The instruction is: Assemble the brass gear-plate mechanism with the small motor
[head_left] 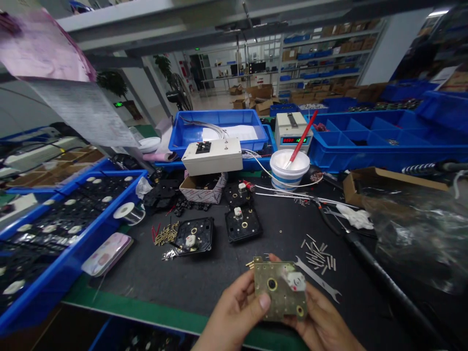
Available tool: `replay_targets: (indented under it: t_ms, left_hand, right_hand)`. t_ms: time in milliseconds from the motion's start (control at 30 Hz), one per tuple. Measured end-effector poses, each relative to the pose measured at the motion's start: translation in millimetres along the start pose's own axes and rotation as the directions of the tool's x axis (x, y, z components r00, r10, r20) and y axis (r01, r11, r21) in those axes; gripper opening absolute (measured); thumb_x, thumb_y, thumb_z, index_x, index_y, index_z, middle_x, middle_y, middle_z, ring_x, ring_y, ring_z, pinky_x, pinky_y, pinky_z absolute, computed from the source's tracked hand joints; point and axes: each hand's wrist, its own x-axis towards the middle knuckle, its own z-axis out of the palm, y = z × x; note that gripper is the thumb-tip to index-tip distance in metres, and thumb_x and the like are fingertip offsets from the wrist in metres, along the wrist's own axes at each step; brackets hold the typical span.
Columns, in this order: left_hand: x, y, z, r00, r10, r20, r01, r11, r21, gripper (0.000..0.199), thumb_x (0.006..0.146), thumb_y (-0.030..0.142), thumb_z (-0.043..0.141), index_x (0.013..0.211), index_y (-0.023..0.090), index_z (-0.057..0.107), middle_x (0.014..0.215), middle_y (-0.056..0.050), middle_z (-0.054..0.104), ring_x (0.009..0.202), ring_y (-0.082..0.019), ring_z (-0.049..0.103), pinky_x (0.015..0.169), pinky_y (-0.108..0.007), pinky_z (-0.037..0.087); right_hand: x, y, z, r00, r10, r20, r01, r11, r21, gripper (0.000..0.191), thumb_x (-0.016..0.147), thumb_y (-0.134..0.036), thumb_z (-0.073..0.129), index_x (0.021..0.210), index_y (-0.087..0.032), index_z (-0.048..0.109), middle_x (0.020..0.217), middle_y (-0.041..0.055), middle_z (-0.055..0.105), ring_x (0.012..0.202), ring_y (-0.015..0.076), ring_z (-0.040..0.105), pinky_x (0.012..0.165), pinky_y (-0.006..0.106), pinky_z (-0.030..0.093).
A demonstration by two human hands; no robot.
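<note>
A square brass-coloured metal plate (280, 292) is held up near the front edge of the bench, with a white plastic part (296, 282) on its upper right. My left hand (239, 309) grips the plate's left side, thumb on its face. Around the right side, my right hand (321, 317) is closed, its fingers partly behind the plate. A few brass pins stick out at the plate's upper left. Just behind my right hand lies an open-ended wrench (320, 279), and beyond it is a scatter of silver pins (320, 256).
Black square housings (193, 235) and brass pieces (166, 234) lie left of centre on the dark mat (146, 273). Further back stand a white tub (289, 170), a grey switch box (212, 156) and blue bins (365, 141). A solder spool (129, 213) is at left; a black tube (380, 278) runs along the right.
</note>
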Motion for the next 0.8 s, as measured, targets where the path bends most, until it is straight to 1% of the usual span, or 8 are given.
replay_targets:
  t_ms: [67, 133, 233, 300, 400, 567, 667, 800]
  left_hand:
    - [0.1, -2.9, -1.0, 0.999, 0.026, -0.020, -0.026, 0.999, -0.035, 0.042, 0.074, 0.030, 0.072, 0.114, 0.023, 0.062, 0.116, -0.009, 0.065, 0.110, -0.027, 0.057, 0.097, -0.039, 0.041]
    - [0.3, -6.9, -3.1, 0.998, 0.025, -0.061, -0.029, 0.998, -0.061, 0.040, 0.074, 0.029, 0.072, 0.113, 0.022, 0.062, 0.114, -0.009, 0.066, 0.109, -0.027, 0.057, 0.096, -0.039, 0.041]
    - [0.3, -11.7, -6.0, 0.995, 0.015, -0.104, -0.023, 0.997, -0.079, 0.039, 0.075, 0.027, 0.071, 0.112, 0.021, 0.062, 0.111, -0.010, 0.067, 0.109, -0.026, 0.057, 0.094, -0.038, 0.042]
    - [0.0, -12.7, -6.7, 0.994, 0.009, -0.108, -0.017, 0.997, -0.081, 0.038, 0.075, 0.027, 0.071, 0.112, 0.021, 0.062, 0.109, -0.010, 0.067, 0.108, -0.026, 0.058, 0.093, -0.037, 0.043]
    - [-0.2, -10.7, -6.6, 0.995, -0.002, -0.103, -0.005, 0.997, -0.072, 0.038, 0.075, 0.026, 0.072, 0.112, 0.021, 0.062, 0.107, -0.009, 0.068, 0.107, -0.025, 0.058, 0.090, -0.035, 0.045]
    - [1.8, -5.9, -7.7, 0.993, -0.053, -0.103, 0.049, 0.998, -0.045, 0.032, 0.081, 0.029, 0.065, 0.111, 0.021, 0.062, 0.108, -0.009, 0.066, 0.106, -0.023, 0.058, 0.083, -0.031, 0.048]
    - [3.1, -6.7, -9.7, 0.992, -0.071, -0.101, 0.069, 0.997, -0.026, 0.032, 0.081, 0.033, 0.063, 0.112, 0.021, 0.061, 0.109, -0.009, 0.065, 0.103, -0.023, 0.059, 0.080, -0.031, 0.050]
    - [2.8, -9.8, -13.4, 0.995, -0.057, -0.088, 0.058, 0.998, 0.007, 0.034, 0.079, 0.036, 0.066, 0.111, 0.024, 0.062, 0.107, -0.008, 0.064, 0.097, -0.022, 0.061, 0.079, -0.032, 0.050]
  right_hand:
    - [-1.2, 1.0, 0.0, 0.998, -0.031, -0.051, 0.029, 0.999, -0.045, 0.029, 0.088, -0.041, 0.055, 0.115, -0.033, 0.062, 0.118, 0.0045, 0.063, 0.104, 0.0238, 0.059, 0.092, 0.042, 0.045]
    - [-2.6, 1.1, 0.2, 0.989, -0.085, -0.118, 0.068, 0.988, -0.142, 0.031, 0.085, -0.047, 0.058, 0.111, -0.031, 0.064, 0.113, 0.0050, 0.065, 0.102, 0.0239, 0.060, 0.090, 0.039, 0.046]
    - [-3.3, -0.7, 3.0, 0.961, -0.168, -0.220, 0.083, 0.933, -0.350, 0.029, 0.078, -0.042, 0.069, 0.105, -0.030, 0.066, 0.107, 0.0034, 0.067, 0.098, 0.0211, 0.061, 0.088, 0.031, 0.046]
    - [-2.7, -2.3, 5.9, 0.952, -0.184, -0.245, 0.065, 0.902, -0.426, 0.027, 0.078, -0.038, 0.071, 0.102, -0.028, 0.066, 0.098, 0.0039, 0.070, 0.092, 0.0205, 0.063, 0.082, 0.029, 0.047]
    - [-1.8, -4.1, 8.0, 0.952, -0.190, -0.241, 0.057, 0.881, -0.470, 0.025, 0.080, -0.038, 0.068, 0.101, -0.025, 0.066, 0.089, 0.0048, 0.071, 0.083, 0.0198, 0.064, 0.077, 0.028, 0.048]
    - [-2.5, -4.2, 4.0, 0.955, -0.181, -0.234, 0.045, 0.870, -0.491, 0.023, 0.080, -0.037, 0.069, 0.100, -0.025, 0.067, 0.087, 0.0034, 0.069, 0.084, 0.0172, 0.063, 0.078, 0.025, 0.047]
    - [-2.7, -2.5, 3.1, 0.936, -0.203, -0.288, 0.042, 0.876, -0.481, 0.025, 0.075, -0.038, 0.073, 0.097, -0.027, 0.068, 0.079, 0.0010, 0.069, 0.076, 0.0144, 0.062, 0.072, 0.021, 0.048]
    - [-4.4, 1.0, 4.7, 0.908, -0.252, -0.334, 0.055, 0.864, -0.501, 0.031, 0.070, -0.041, 0.076, 0.096, -0.025, 0.069, 0.084, 0.0030, 0.068, 0.077, 0.0157, 0.063, 0.067, 0.021, 0.051]
